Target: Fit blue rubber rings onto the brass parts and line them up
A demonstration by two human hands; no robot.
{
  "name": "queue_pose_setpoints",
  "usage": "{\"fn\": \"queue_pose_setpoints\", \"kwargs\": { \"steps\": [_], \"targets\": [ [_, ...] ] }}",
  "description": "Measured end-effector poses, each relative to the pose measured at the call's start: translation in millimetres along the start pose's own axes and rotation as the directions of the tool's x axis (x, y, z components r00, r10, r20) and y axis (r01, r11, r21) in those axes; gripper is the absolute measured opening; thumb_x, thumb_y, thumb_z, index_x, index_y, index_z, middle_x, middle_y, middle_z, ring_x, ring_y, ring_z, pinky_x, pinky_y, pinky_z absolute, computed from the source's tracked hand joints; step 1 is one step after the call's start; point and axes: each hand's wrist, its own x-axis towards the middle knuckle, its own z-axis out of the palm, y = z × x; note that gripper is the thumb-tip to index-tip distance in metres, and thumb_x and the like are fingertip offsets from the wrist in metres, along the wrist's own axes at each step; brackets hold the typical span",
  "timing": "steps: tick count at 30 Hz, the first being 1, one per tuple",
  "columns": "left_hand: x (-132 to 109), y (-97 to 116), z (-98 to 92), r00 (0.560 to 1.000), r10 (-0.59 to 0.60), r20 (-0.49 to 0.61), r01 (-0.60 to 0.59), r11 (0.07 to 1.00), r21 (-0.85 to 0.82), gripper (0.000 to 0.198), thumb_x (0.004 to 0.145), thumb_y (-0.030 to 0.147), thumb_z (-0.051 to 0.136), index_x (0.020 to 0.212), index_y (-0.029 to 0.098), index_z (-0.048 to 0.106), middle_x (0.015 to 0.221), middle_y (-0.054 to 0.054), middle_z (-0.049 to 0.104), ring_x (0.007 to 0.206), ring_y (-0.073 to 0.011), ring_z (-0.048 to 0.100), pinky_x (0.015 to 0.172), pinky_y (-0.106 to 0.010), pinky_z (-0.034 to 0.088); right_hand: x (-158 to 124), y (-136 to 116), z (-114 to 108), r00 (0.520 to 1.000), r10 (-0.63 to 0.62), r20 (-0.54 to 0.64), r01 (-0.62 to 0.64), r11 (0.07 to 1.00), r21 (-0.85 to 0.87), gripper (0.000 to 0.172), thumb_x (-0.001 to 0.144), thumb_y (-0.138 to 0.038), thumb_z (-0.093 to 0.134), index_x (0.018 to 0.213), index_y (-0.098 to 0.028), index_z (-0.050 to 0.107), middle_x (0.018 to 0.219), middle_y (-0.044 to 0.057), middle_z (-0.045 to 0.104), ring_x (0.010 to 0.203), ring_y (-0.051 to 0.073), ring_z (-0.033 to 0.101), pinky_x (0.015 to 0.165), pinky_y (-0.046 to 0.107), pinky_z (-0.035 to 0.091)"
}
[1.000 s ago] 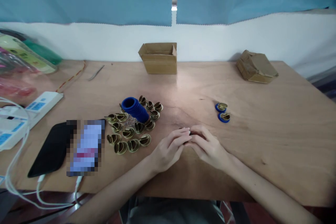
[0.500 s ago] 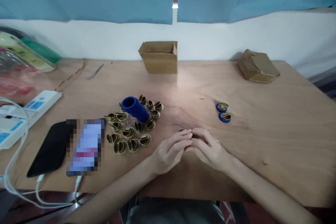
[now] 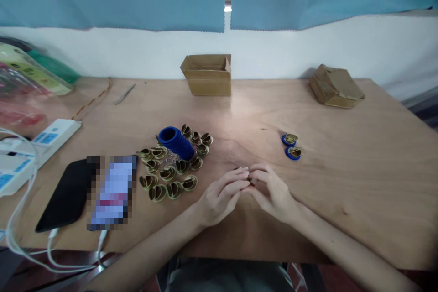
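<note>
My left hand [image 3: 221,197] and my right hand [image 3: 273,191] meet above the table near its front edge, fingers bent and tips together. Between the fingertips shows a sliver of a small brass-coloured metal piece [image 3: 249,179]; most of it is hidden, so its full shape cannot be told. To the left lie several round brass-coloured metal pieces with raised flaps [image 3: 167,173], grouped around a leaning stack of blue rings [image 3: 177,142]. On the right, two similar brass-coloured pieces [image 3: 294,151] sit on blue rings [image 3: 288,155].
An open cardboard box [image 3: 208,83] stands at the back, and a crumpled one [image 3: 337,89] at back right. Two phones [image 3: 65,194] with white cables lie at left by a white power strip [image 3: 51,137]. Tweezers [image 3: 125,94] and plastic packaging [image 3: 30,73] lie farther back.
My right hand's fingers have shifted slightly around the small piece, and a bit of brass colour now shows between the fingertips. Everything else on the table stays put.
</note>
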Motion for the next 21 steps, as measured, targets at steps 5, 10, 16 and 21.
{"fn": "queue_pose_setpoints", "kwargs": {
  "steps": [5,10,16,21],
  "targets": [
    [-3.3,-1.0,2.0,1.0,-0.022,0.01,0.022,1.0,-0.015,0.049,0.087,-0.003,0.063,0.133,0.013,0.053,0.122,-0.014,0.067,0.124,-0.0223,0.064,0.104,-0.039,0.059,3.3,-1.5,0.1,0.997,0.026,-0.066,-0.02,0.996,0.083,0.031,0.093,-0.008,0.058,0.119,-0.024,0.05,0.103,0.007,0.06,0.099,0.02,0.064,0.082,0.034,0.057],
    [-5.5,-0.9,3.6,1.0,-0.011,0.017,0.011,1.0,-0.01,0.051,0.085,-0.005,0.064,0.132,0.013,0.053,0.124,-0.014,0.066,0.126,-0.0236,0.062,0.104,-0.04,0.059,6.0,-3.2,-2.5,0.995,0.089,-0.053,-0.081,0.987,0.139,0.033,0.089,-0.008,0.058,0.117,-0.024,0.05,0.098,0.004,0.06,0.086,0.018,0.063,0.076,0.032,0.055],
    [-3.9,-1.2,3.9,0.999,-0.001,0.045,0.002,0.999,-0.032,0.05,0.087,-0.003,0.063,0.133,0.014,0.052,0.122,-0.014,0.067,0.126,-0.0242,0.063,0.101,-0.041,0.061,8.6,-6.7,0.3,0.969,0.242,-0.046,-0.23,0.955,0.19,0.022,0.089,-0.012,0.055,0.108,-0.023,0.051,0.083,-0.001,0.056,0.067,0.012,0.057,0.062,0.025,0.05],
    [-2.4,-2.2,2.8,0.999,-0.018,0.031,0.018,1.0,-0.004,0.049,0.087,0.0,0.065,0.131,0.017,0.052,0.122,-0.013,0.068,0.123,-0.0235,0.065,0.098,-0.042,0.061,9.3,-8.4,2.8,0.946,0.324,-0.023,-0.302,0.902,0.308,0.011,0.093,-0.018,0.056,0.101,-0.023,0.051,0.082,-0.001,0.059,0.067,0.012,0.059,0.061,0.024,0.052]
  ]
}}
